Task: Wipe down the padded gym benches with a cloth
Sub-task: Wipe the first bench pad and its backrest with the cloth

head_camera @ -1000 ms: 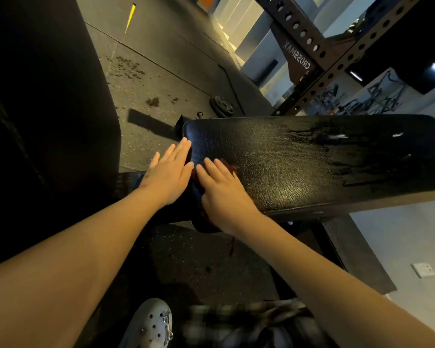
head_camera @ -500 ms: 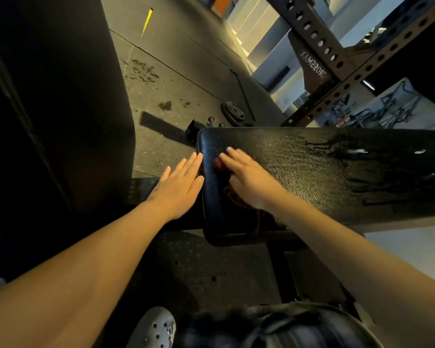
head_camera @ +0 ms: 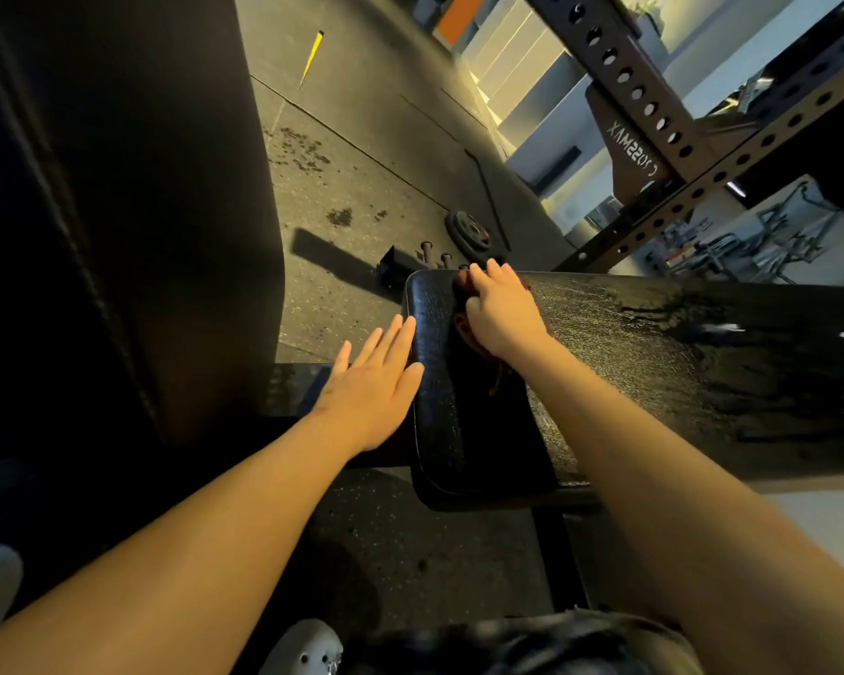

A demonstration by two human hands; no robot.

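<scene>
A black padded bench point(head_camera: 654, 372) runs from the centre to the right edge, its textured top wet and streaked toward the right. My right hand point(head_camera: 500, 314) presses a dark red cloth point(head_camera: 473, 333) flat on the pad near its far left corner; most of the cloth is hidden under the hand. My left hand point(head_camera: 374, 387) lies flat with fingers spread against the pad's left end, holding nothing.
A tall dark padded panel point(head_camera: 118, 211) fills the left side. On the rubber floor beyond the bench lie a small weight plate point(head_camera: 469, 231) and a thin bar point(head_camera: 488, 197). A perforated steel rack point(head_camera: 654, 119) stands at the upper right. My white shoe point(head_camera: 303, 647) is below.
My right hand has slid the cloth away from me along the pad's left end, from the near edge to the far corner. My left hand has stayed at the pad's end.
</scene>
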